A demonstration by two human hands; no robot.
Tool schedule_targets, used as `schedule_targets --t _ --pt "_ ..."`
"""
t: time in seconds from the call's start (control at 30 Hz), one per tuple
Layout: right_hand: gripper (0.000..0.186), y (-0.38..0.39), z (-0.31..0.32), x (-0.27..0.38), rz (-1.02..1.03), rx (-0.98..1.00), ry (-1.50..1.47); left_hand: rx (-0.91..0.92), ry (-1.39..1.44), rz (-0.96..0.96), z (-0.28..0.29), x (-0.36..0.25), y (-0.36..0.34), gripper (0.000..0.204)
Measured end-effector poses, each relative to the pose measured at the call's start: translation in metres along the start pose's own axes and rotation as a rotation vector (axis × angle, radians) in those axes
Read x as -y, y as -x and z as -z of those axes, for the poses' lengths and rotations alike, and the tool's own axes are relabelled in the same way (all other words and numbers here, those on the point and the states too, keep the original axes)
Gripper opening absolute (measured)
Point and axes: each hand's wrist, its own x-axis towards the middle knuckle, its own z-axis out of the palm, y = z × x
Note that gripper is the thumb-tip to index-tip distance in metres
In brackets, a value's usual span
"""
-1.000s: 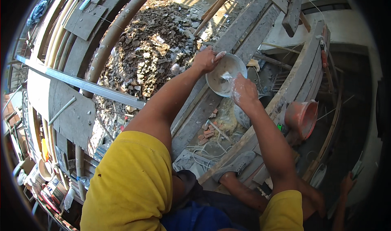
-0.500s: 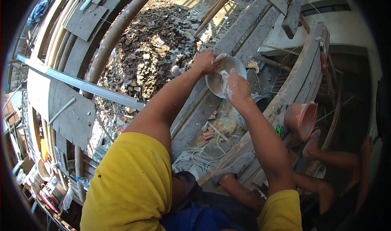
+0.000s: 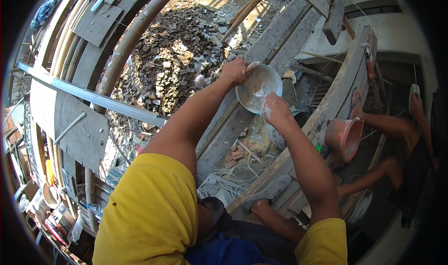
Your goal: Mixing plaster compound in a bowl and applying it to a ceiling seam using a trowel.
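A round, pale bowl point(image 3: 276, 76) is tilted toward me above the wooden planks, with whitish paste point(image 3: 261, 82) coating its inside. My left hand point(image 3: 236, 71) is closed on the bowl's left rim, its thumb smeared white. At the lower right edge of the bowl, my right hand point(image 3: 276, 109) is closed, its fingers powdered and wet with white. A whitish, paste-covered piece sticks out from the fingers into the bowl; what it is stays hidden.
Grey planks point(image 3: 224, 143) run under my arms. An orange bucket point(image 3: 344, 139) stands on the right, beside a co-worker's bare legs point(image 3: 389, 122). Rubble point(image 3: 172, 50) lies beyond. A metal bar point(image 3: 107, 99) crosses at left; broken bricks point(image 3: 236, 154) and cable lie below.
My right hand has drawn down and toward me along the bowl, while my left keeps its place on the rim. The co-worker's legs at right have shifted, one foot now farther up.
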Motion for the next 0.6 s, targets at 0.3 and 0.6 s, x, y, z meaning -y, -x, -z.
schedule_targets --t 0.3,0.6 --pt "0.020 -0.002 -0.004 0.027 0.043 -0.019 -0.010 0.011 0.027 0.074 -0.006 0.015 -0.001 0.047" --pt "0.016 -0.013 -0.004 0.018 0.043 -0.217 -0.003 -0.010 0.017 -0.016 0.003 -0.008 0.000 0.041"
